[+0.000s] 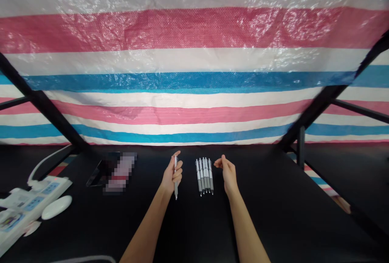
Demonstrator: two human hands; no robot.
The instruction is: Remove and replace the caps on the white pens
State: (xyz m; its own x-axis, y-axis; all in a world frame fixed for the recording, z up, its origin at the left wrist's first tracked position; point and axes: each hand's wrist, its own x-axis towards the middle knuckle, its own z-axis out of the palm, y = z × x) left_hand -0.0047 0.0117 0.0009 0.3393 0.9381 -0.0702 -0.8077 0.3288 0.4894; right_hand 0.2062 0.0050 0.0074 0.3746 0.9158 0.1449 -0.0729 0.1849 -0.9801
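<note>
On the black table (194, 230), the left hand (172, 176) clenched a white pen (176, 191), its shaft poking out above and below the fist. The right hand (227, 174) hovered loosely curled, holding nothing, just beside a row of pens (205, 176) that lay between the two hands. A striped tarp (194, 64) hung behind.

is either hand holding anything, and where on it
The left hand grips one pen around its middle, both ends sticking out. The right hand holds nothing, curled beside the row of pens.
</note>
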